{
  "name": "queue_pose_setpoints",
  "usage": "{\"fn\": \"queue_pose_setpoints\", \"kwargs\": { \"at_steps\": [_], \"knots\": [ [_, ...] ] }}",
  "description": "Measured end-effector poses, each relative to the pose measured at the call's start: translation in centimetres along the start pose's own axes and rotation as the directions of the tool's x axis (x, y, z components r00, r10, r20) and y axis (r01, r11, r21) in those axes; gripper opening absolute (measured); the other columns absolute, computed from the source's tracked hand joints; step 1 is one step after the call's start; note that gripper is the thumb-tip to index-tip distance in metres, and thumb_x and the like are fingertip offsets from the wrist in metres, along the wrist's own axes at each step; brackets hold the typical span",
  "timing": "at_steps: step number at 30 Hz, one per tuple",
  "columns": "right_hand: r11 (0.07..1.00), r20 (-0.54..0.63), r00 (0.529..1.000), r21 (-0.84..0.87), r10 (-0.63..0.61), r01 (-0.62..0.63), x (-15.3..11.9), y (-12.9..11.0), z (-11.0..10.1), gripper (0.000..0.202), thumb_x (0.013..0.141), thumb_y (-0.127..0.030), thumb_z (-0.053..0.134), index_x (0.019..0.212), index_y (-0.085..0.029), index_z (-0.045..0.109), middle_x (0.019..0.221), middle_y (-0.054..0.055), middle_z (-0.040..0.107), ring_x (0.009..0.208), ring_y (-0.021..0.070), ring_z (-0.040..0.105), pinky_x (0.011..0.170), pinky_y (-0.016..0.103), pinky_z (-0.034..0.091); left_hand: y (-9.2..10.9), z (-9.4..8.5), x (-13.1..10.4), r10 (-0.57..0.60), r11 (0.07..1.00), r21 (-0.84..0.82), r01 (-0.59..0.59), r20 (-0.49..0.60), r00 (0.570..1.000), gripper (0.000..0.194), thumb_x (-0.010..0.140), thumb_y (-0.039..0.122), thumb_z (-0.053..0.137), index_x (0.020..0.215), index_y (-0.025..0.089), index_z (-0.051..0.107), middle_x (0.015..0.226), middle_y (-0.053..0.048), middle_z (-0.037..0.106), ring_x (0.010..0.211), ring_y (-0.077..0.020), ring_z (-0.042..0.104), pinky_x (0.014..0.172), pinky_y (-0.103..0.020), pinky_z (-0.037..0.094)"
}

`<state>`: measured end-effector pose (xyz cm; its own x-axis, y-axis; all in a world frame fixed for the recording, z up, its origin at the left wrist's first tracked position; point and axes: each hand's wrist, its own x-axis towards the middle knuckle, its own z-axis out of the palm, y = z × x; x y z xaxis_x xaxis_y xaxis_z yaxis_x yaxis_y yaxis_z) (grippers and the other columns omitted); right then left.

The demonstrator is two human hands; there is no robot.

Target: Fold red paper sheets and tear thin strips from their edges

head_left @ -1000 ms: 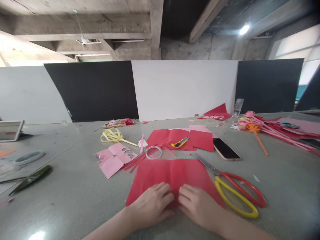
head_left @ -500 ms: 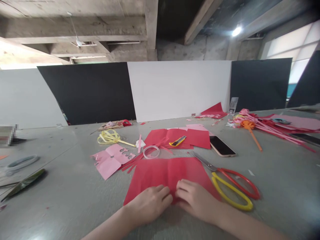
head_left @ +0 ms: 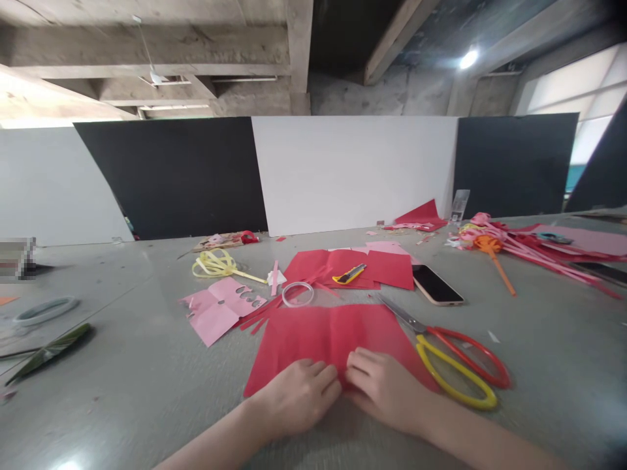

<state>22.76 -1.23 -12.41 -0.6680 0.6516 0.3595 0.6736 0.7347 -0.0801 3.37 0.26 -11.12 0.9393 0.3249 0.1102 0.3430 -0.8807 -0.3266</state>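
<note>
A sheet of red paper [head_left: 313,333] with a crease down its middle lies in front of me. At its near edge my left hand [head_left: 304,395] has its fingers curled onto the paper, just left of the crease. Right of the crease, my right hand [head_left: 379,388] grips the same edge with bent fingers. Both thumbs are mostly hidden. Scissors [head_left: 421,326] with one red and one yellow handle lie beside the sheet, blades pointing to its upper right corner. A clear ring of tape [head_left: 298,295] sits beyond the far edge.
Behind the sheet are more red papers [head_left: 392,269], a yellow utility knife [head_left: 349,274] and a phone [head_left: 437,285]. Cut pink paper [head_left: 218,312] and yellow strips [head_left: 213,263] lie to the left. Pink strips [head_left: 529,251] are at the right; white and black boards [head_left: 357,176] stand behind.
The view has shifted slightly. Both hands stay at the near edge of the red paper, with only tiny finger movement.
</note>
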Motion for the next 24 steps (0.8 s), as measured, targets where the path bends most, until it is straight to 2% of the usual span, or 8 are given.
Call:
{"fn": "queue_pose_setpoints", "kwargs": {
  "at_steps": [4, 8, 12, 17, 24],
  "knots": [
    [0.999, -0.011, 1.0, 0.041, 0.013, -0.012, 0.0, -0.1, 0.0, 0.011, 0.082, -0.017, 0.047, 0.073, -0.018, 0.054, 0.077, 0.001, 0.052, 0.072, 0.0141, 0.047, 0.061, 0.026, 0.038, -0.4, -0.3, 0.0, -0.064, 0.995, -0.081, 0.065, 0.012, 0.998, 0.012, 0.087, 0.013, 0.037, 0.081, 0.015, 0.047, 0.078, -0.003, 0.052, 0.065, -0.0166, 0.05, 0.056, -0.029, 0.04],
    [0.978, 0.02, 0.995, 0.181, 0.101, -0.102, 0.0, -0.2, -0.4, 0.009, 0.08, -0.012, 0.049, 0.074, -0.018, 0.052, 0.076, -0.001, 0.051, 0.071, 0.0123, 0.048, 0.062, 0.023, 0.037, -1.5, -1.1, -0.5, -0.098, 0.978, -0.182, 0.106, 0.051, 0.994, 0.01, 0.087, 0.025, 0.043, 0.083, 0.017, 0.047, 0.081, -0.001, 0.052, 0.069, -0.0154, 0.052, 0.058, -0.025, 0.04],
    [0.949, 0.062, 0.986, 0.266, 0.155, -0.166, 0.0, -0.3, -0.8, 0.009, 0.079, -0.011, 0.05, 0.073, -0.017, 0.052, 0.076, -0.001, 0.051, 0.069, 0.011, 0.049, 0.062, 0.021, 0.038, -2.4, -1.9, -0.9, -0.103, 0.954, -0.273, 0.127, 0.1, 0.99, 0.007, 0.087, 0.021, 0.042, 0.083, 0.019, 0.048, 0.081, 0.001, 0.053, 0.07, -0.0136, 0.053, 0.058, -0.022, 0.038],
    [0.939, 0.089, 0.981, 0.287, 0.172, -0.191, 0.0, -0.6, -1.3, 0.008, 0.08, -0.017, 0.052, 0.072, -0.017, 0.054, 0.077, -0.001, 0.052, 0.071, 0.0114, 0.05, 0.063, 0.022, 0.038, -2.4, -2.5, -0.9, -0.135, 0.906, -0.381, 0.186, 0.156, 0.978, 0.009, 0.086, 0.017, 0.045, 0.078, 0.02, 0.05, 0.079, 0.003, 0.054, 0.068, -0.013, 0.054, 0.057, -0.021, 0.035],
    [0.881, 0.084, 0.961, 0.386, 0.262, -0.274, 0.2, -0.7, -0.9, 0.009, 0.079, -0.014, 0.053, 0.072, -0.018, 0.057, 0.076, -0.002, 0.053, 0.07, 0.0108, 0.051, 0.064, 0.021, 0.039, -2.4, -2.8, -0.7, -0.226, 0.777, -0.542, 0.321, 0.235, 0.945, 0.009, 0.079, 0.012, 0.049, 0.075, 0.018, 0.054, 0.079, 0.003, 0.057, 0.07, -0.0111, 0.054, 0.061, -0.017, 0.036]
  ]
}}
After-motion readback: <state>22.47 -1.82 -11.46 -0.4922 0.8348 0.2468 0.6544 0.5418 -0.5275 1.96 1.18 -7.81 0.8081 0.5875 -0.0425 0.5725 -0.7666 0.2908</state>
